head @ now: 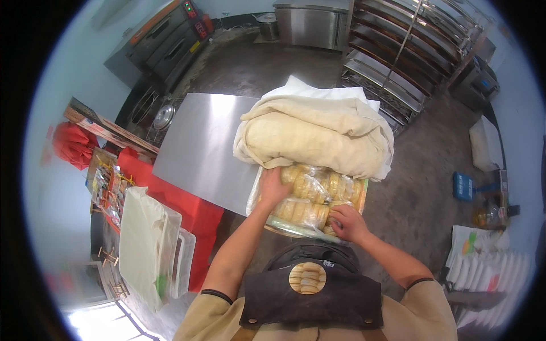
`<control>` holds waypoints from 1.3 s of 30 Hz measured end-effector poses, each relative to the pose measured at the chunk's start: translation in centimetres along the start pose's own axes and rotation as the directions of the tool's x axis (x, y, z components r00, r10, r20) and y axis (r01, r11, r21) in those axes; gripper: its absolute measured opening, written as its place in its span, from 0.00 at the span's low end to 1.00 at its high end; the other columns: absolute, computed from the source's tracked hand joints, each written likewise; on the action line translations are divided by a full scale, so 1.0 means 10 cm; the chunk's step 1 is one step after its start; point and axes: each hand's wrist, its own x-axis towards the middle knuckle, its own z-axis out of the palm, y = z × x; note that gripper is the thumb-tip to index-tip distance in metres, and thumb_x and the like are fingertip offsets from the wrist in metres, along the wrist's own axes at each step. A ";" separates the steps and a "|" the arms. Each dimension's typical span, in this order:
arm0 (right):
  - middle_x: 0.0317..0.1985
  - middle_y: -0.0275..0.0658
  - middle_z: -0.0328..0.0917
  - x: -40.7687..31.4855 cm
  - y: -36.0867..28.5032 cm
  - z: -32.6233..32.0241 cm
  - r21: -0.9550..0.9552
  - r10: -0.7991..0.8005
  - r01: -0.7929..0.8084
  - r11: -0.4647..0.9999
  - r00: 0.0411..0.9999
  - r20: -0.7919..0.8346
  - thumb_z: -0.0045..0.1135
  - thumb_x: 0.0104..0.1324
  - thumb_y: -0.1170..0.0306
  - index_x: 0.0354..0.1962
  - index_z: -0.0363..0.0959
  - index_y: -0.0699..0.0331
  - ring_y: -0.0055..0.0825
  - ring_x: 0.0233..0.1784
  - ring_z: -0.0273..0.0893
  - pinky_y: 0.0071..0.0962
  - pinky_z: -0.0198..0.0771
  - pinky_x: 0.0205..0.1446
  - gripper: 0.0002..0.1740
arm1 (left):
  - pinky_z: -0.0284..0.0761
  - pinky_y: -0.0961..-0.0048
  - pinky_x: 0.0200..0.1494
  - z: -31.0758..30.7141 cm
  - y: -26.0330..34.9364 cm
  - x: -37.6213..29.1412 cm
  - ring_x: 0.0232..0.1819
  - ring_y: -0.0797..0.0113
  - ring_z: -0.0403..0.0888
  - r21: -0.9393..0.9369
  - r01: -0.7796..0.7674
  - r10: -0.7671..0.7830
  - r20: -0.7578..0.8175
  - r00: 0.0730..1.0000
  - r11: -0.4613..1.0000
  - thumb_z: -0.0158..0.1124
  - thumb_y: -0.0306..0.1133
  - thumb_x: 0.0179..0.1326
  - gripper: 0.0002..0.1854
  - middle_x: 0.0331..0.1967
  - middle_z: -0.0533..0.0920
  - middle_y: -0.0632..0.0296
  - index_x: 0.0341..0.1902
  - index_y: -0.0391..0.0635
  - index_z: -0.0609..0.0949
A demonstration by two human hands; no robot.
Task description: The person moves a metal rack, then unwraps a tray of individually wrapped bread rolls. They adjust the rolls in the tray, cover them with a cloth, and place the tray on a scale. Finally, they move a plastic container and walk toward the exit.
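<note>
Before me, at the edge of a metal table, stands a shallow container (363, 200) lined with plastic. Inside lie several clear plastic bags (305, 213) packed with stacks of round, pale yellow flat breads or pastries. A thick cream cloth (307, 136), folded back in a bulky roll, covers the container's far part. My left hand (274, 187) rests at the container's left side against a bag, thumb spread to the right; its fingertips are hidden near the cloth's edge. At the near right corner, my right hand (349, 222) has its fingers and thumb bent around the end of a bagged stack.
The steel tabletop (204, 145) extends left. Beside it are a red cloth (192, 230) and a covered plastic bin (149, 243). A tray rack (396, 55) stands far right, a deck oven (158, 47) far left. White packages (482, 273) sit at lower right.
</note>
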 end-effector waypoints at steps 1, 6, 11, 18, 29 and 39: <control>0.54 0.44 0.83 0.00 0.00 0.00 0.001 0.003 -0.003 1.000 1.000 -0.001 0.71 0.58 0.72 0.47 0.82 0.61 0.48 0.57 0.82 0.44 0.79 0.60 0.18 | 0.71 0.46 0.71 -0.01 0.01 0.01 0.72 0.38 0.71 0.074 -0.029 0.029 0.006 1.000 0.997 0.78 0.36 0.46 0.42 0.68 0.79 0.45 0.70 0.44 0.79; 0.53 0.44 0.83 0.00 -0.01 0.00 0.000 0.008 -0.008 1.000 1.000 -0.018 0.71 0.58 0.72 0.45 0.82 0.61 0.47 0.57 0.82 0.43 0.79 0.60 0.16 | 0.72 0.43 0.68 0.01 0.03 -0.05 0.70 0.39 0.74 0.192 -0.077 0.078 0.000 0.997 0.978 0.77 0.35 0.48 0.38 0.67 0.80 0.46 0.68 0.43 0.80; 0.52 0.44 0.84 0.00 -0.03 -0.01 0.026 0.020 -0.018 1.000 0.998 -0.052 0.71 0.58 0.72 0.46 0.82 0.61 0.47 0.56 0.83 0.44 0.79 0.59 0.16 | 0.69 0.42 0.71 0.19 0.15 -0.33 0.73 0.41 0.72 0.062 -0.305 0.305 0.006 0.952 0.950 0.76 0.37 0.52 0.37 0.69 0.79 0.46 0.68 0.40 0.79; 0.52 0.44 0.83 -0.08 0.00 -0.04 -0.029 0.047 -0.051 0.998 0.993 -0.106 0.70 0.60 0.72 0.46 0.82 0.61 0.47 0.56 0.81 0.44 0.77 0.59 0.15 | 0.53 0.40 0.85 0.46 0.49 -0.55 0.86 0.44 0.59 0.123 -0.346 0.291 0.326 0.900 0.930 0.72 0.47 0.64 0.45 0.83 0.67 0.43 0.80 0.38 0.70; 0.72 0.55 0.70 0.12 0.10 -0.09 -0.245 0.306 -0.373 0.895 0.912 -0.273 0.65 0.68 0.65 0.66 0.75 0.68 0.54 0.80 0.64 0.58 0.55 0.85 0.30 | 0.46 0.40 0.88 0.39 0.48 -0.31 0.87 0.44 0.57 0.012 -0.288 0.261 0.391 0.883 0.958 0.71 0.46 0.63 0.45 0.82 0.68 0.42 0.81 0.37 0.70; 0.71 0.52 0.73 0.19 0.31 -0.25 -0.222 0.375 -0.370 0.902 0.927 -0.017 0.62 0.71 0.63 0.62 0.78 0.67 0.50 0.80 0.65 0.61 0.52 0.86 0.26 | 0.55 0.39 0.85 0.36 0.24 -0.52 0.81 0.38 0.66 -0.164 -0.283 0.315 0.226 0.922 0.945 0.73 0.38 0.59 0.38 0.78 0.72 0.39 0.74 0.39 0.77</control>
